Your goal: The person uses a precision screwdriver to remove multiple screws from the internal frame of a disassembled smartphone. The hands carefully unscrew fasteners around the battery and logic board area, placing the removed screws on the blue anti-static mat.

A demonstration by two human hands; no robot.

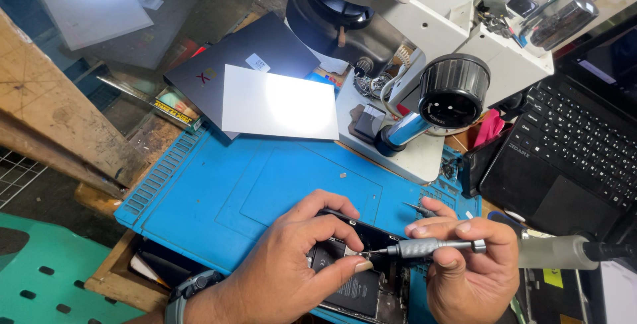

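Observation:
An opened black phone (361, 284) lies on a blue work mat (225, 191), its insides and battery showing. My left hand (292, 264) rests over the phone's left side, thumb and forefinger pinching near a small part inside it. My right hand (468, 267) grips a grey metal precision screwdriver (424, 247) held level, its thin tip pointing left into the phone next to my left thumb. A dark watch (189, 291) sits on my left wrist.
A white microscope (438, 52) stands behind the mat, lighting a white sheet (279, 105) on a dark slab (252, 48). A black laptop (570, 151) is at the right. A grey-handled tool (557, 252) lies by my right hand. A green plastic chair (46, 277) is lower left.

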